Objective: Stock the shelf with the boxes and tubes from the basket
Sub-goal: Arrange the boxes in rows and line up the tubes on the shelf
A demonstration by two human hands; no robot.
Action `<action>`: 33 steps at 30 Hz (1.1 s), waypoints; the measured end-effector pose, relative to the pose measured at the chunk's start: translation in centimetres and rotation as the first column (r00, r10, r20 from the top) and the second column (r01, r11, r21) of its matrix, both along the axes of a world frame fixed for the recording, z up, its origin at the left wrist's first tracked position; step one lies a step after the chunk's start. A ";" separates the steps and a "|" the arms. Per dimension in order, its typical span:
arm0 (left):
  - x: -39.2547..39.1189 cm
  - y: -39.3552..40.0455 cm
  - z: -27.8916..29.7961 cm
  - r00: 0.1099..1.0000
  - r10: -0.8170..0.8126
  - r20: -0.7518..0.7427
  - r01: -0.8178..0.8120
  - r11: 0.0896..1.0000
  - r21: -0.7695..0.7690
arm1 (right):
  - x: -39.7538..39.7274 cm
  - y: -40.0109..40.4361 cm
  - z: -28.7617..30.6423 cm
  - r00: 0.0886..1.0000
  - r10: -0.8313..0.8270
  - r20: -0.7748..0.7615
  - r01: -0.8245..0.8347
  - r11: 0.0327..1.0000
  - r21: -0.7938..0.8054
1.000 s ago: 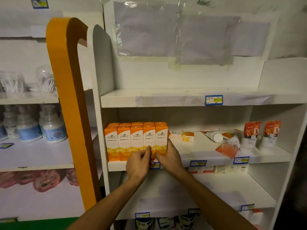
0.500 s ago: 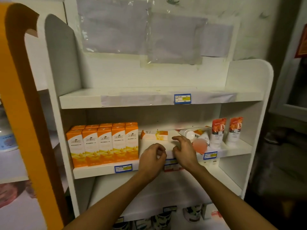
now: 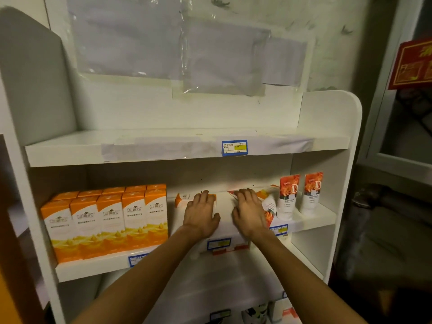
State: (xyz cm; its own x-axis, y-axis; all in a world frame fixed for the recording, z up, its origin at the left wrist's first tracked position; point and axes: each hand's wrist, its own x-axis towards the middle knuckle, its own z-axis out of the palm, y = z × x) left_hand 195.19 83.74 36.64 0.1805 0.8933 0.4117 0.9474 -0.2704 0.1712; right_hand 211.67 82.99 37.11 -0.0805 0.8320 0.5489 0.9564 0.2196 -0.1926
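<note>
Two rows of upright orange-and-white boxes (image 3: 105, 220) fill the left of the middle shelf (image 3: 313, 220). Beside them an orange-and-white box (image 3: 183, 199) lies flat, and my left hand (image 3: 201, 215) rests palm down with its fingertips on that box. My right hand (image 3: 249, 212) lies flat a little to the right, its fingertips reaching lying tubes (image 3: 268, 205) that it partly hides. Two orange-topped white tubes (image 3: 288, 195) stand upright at the right end. Both hands have their fingers spread. The basket is out of view.
The top shelf (image 3: 70, 150) carries a blue price tag (image 3: 234, 148) on its front edge. A lower shelf (image 3: 222, 284) runs under my forearms, with small items below it (image 3: 254, 314). A red sign (image 3: 413, 64) hangs at the right, and taped paper sheets (image 3: 163, 47) cover the wall.
My hands left the front of the standing orange boxes and moved right and deeper onto the middle shelf. The view swung right, so the orange shelf post is gone from sight.
</note>
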 end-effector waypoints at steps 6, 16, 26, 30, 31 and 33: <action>-0.8 3.0 -1.9 0.997 0.053 0.060 -0.054 0.999 0.010 | -0.5 2.9 -1.1 0.991 -0.101 -0.091 0.092 0.991 -0.095; -1.0 3.1 -2.0 0.972 -0.083 0.218 0.067 0.995 0.077 | 0.0 5.9 -1.2 0.924 -0.374 0.084 0.383 0.911 -0.153; -1.1 2.8 -1.7 0.957 -0.177 0.229 0.153 0.981 0.120 | 0.1 4.5 -0.9 0.970 -0.242 0.017 0.242 0.967 -0.078; -1.2 2.9 -1.8 0.956 -0.179 0.234 0.154 0.980 0.123 | 0.3 4.4 -1.1 0.987 -0.080 -0.142 0.078 0.997 -0.015; -1.2 2.9 -1.8 0.957 -0.179 0.229 0.154 0.980 0.126 | 0.5 4.6 -1.2 0.981 -0.062 -0.185 0.061 0.998 -0.015; -1.2 2.8 -1.8 0.963 -0.181 0.199 0.159 0.980 0.122 | 0.7 4.9 -1.4 0.971 -0.083 -0.225 0.083 0.996 -0.009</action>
State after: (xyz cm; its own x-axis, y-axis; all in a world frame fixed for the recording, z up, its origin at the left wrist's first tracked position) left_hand 193.97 86.56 34.86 0.2267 0.8069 0.5454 0.8323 -0.4513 0.3218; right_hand 212.40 87.90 35.67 0.1149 0.8304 0.5452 0.9032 0.1411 -0.4053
